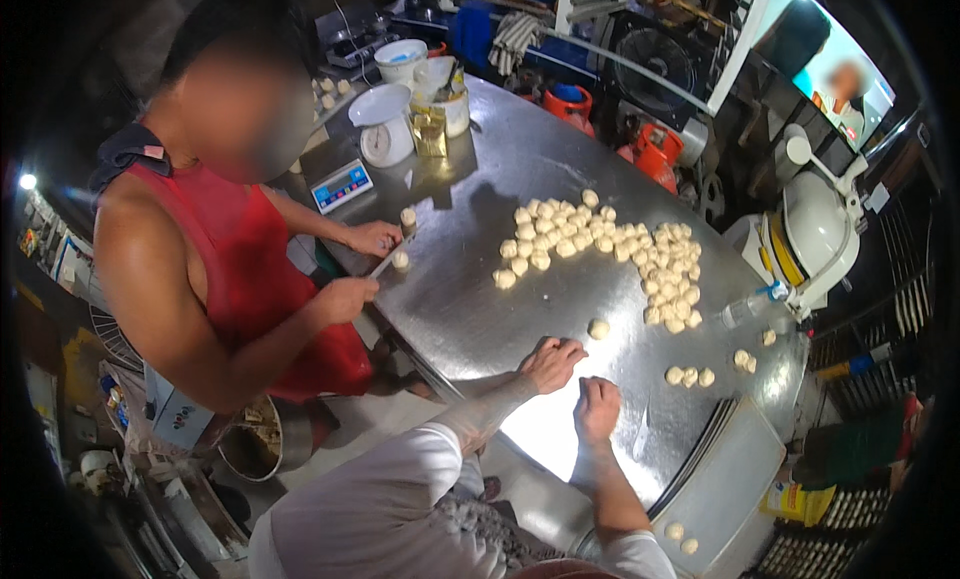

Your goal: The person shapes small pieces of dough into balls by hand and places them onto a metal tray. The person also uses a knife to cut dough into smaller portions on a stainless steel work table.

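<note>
My left hand (553, 365) is over the steel table (470, 309), palm down with its fingers curled in. Just beyond its fingertips sits a single round dough ball (598, 329), apart from the hand. To the right and a little nearer, my right hand (598, 407) is closed, its fingers bent under; whatever either hand holds is hidden. Farther off, a large cluster of dough balls (670, 269) spreads over the tabletop. Three more dough balls (690, 377) sit in a short row to the right of my hands.
On the left, a co-worker in a red apron (240, 279) holds a blade beside small dough pieces (401, 260). A digital scale (342, 186), a dial scale (386, 139) and tubs stand behind. Trays (730, 469) lie at the right edge, near a clear bottle (750, 305) and a mixer (810, 219).
</note>
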Available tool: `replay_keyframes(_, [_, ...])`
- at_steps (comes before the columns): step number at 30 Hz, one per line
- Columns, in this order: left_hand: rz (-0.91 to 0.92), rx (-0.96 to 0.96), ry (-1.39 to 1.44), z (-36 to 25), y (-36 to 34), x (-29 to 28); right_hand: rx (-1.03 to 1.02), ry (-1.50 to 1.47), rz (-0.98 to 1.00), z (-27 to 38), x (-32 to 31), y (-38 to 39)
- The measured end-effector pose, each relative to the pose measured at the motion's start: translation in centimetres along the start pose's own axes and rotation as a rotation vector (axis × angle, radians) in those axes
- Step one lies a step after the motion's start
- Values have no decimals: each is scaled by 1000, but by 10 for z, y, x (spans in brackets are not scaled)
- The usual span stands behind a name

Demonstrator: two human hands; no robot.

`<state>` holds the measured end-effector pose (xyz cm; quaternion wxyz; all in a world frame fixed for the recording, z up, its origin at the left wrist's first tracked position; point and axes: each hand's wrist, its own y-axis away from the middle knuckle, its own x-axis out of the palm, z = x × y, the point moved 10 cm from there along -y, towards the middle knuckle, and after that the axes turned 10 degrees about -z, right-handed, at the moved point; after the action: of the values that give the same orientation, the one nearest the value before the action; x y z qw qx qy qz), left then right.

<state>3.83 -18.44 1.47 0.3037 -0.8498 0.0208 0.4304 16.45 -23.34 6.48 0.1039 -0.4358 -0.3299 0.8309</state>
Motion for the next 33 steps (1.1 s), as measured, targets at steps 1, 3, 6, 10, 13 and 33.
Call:
replay_keyframes(1, [97, -21, -12, 0, 12, 12, 124, -90, 66, 5, 12, 7])
replay_keyframes(3, [301, -20, 86, -1, 28, 24, 126, -179, 62, 9, -7, 45])
replay_keyframes(6, [265, 36, 140, 25, 66, 9, -7, -164, 210, -14, -30, 78])
replay_keyframes(10, [126, 72, 29, 15, -2, 7, -137, 77, 186, 4, -13, 6])
replay_keyframes(13, [200, -5, 44, 9, 0, 11, 156, -44, 50, 17, 13, 5])
replay_keyframes(33, [252, -66, 59, 33, 2, -6, -6, -48, 134, -52, -8, 33])
